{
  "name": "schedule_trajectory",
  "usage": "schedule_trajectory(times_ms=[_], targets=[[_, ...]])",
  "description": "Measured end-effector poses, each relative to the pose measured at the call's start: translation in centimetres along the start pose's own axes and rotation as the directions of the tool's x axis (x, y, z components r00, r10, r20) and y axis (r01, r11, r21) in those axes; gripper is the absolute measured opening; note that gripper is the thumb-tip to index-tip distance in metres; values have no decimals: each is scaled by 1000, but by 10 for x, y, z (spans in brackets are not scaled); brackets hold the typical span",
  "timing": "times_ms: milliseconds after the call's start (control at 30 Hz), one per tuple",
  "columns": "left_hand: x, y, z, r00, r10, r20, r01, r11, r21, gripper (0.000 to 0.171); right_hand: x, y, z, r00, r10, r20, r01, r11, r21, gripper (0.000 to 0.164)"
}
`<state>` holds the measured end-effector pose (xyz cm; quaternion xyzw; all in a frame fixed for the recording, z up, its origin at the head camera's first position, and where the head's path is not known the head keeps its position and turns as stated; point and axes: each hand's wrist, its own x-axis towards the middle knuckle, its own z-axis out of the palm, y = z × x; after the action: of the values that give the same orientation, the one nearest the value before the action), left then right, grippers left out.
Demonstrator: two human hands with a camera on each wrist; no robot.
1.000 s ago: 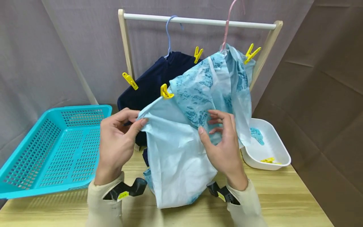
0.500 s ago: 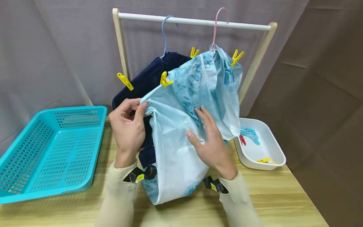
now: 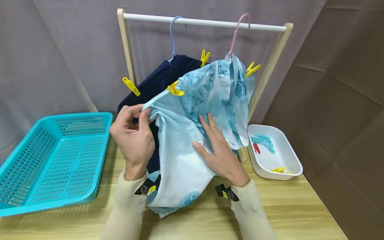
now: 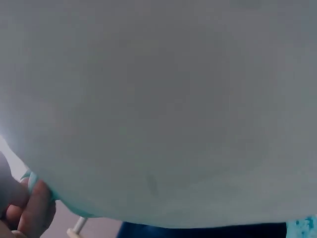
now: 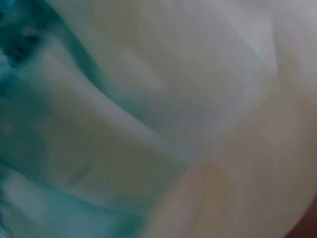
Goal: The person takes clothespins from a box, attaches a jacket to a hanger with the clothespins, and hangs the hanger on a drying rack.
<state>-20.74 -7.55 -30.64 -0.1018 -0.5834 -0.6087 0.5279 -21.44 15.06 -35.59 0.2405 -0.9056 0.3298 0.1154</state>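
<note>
A light blue and white shirt (image 3: 180, 150) with a darker blue print hangs from a pink hanger (image 3: 234, 36). One yellow clothespin (image 3: 176, 90) grips its left shoulder, another yellow clothespin (image 3: 252, 69) its right. My left hand (image 3: 135, 141) pinches the edge of the shirt's pale left part between thumb and fingers. With fingers extended, my right hand (image 3: 220, 155) lies against the front, near the border of print and plain fabric. Pale cloth (image 4: 168, 109) fills most of the left wrist view; blurred cloth (image 5: 148, 104) fills the right wrist view.
Behind hangs a navy garment (image 3: 156, 88) on a blue hanger (image 3: 172, 36), with yellow clothespins. A white rail (image 3: 204, 22) on wooden posts spans above. A turquoise basket (image 3: 105, 160) stands left; a white tub (image 3: 292, 150) with blue, red and yellow pieces stands right.
My right hand has flattened from bent fingers onto the shirt. The left keeps its pinch. The shirt's lower end has swung left, and the pink hanger has tilted.
</note>
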Motion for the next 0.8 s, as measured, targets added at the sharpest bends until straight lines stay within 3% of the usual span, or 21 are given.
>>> schedule_trajectory(times_ms=[167, 333, 467, 600, 800], targets=[[5, 4, 9, 995, 43, -92, -44, 999, -13, 17, -2, 0, -1, 999, -22, -46, 20, 999, -48, 81], [20, 1, 27, 993, 57, -106, -55, 998, 21, 13, -3, 4, -2, 994, 97, -50, -103, 986, -129, 95], [16, -12, 30, 997, 29, -65, -25, 997, 71, 9, -6, 11, 0, 973, 229, 0, -225, 957, -183, 109], [0, -28, 21, 999, -33, -10, 34, 996, 87, 11, -8, 25, 6, 931, 351, 97, -324, 921, -215, 121], [-1, -37, 9, 994, -58, 90, 45, 989, 138, 12, -4, 54, 30, 893, 417, 169, -389, 904, -179, 125]])
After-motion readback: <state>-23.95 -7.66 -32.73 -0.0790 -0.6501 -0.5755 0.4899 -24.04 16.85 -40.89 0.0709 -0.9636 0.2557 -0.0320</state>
